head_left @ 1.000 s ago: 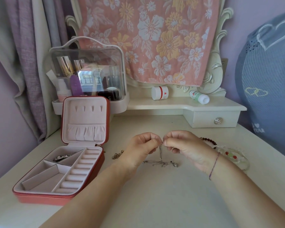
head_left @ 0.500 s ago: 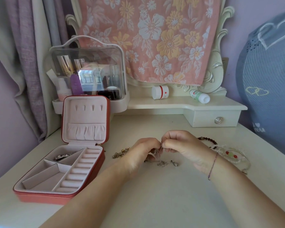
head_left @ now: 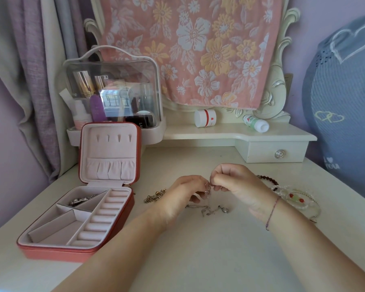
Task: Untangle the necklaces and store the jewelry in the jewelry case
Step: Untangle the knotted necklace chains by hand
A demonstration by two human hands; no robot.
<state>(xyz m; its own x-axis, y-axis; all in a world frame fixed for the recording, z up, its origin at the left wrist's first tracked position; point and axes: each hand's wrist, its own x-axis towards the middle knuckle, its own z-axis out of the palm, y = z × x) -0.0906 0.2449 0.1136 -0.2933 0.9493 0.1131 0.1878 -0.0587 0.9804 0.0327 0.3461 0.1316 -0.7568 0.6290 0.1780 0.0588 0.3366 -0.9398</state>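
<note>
Both hands are up over the middle of the table (head_left: 198,253), knuckles almost touching. L hand (head_left: 182,196) and R hand (head_left: 237,185) each have thumb + fingertips pinched tight on the same thin silver necklace (head_left: 208,210). The two pinch spots sit right beside each other. The rest of the chain hangs down into a small tangled heap on the tabletop just below, w/ a little pendant (head_left: 225,210) lying at its right end. Might be two chains in that knot, but it's too fine and blurry to say.

The jewelry case (head_left: 51,250) sits open on the left side of the table, lid standing upright, well apart from the hands. One silver piece (head_left: 80,201) lies in its back-left compartment.

A gold chain (head_left: 153,197) lies just left of the L hand, partly hidden behind it. Right of the R wrist are a dark bead bracelet (head_left: 269,180) and a clear bead bracelet (head_left: 299,200) w/ red + green bits, both flat on the table. There's a thin string bracelet (head_left: 272,211) on the R wrist too.

At the back, a clear cosmetics box (head_left: 114,81) stands behind the case. A white jar (head_left: 205,118) and small bottle (head_left: 257,123) lie tipped over on the shelf, w/ a floral cloth (head_left: 194,49) hanging above.
</note>
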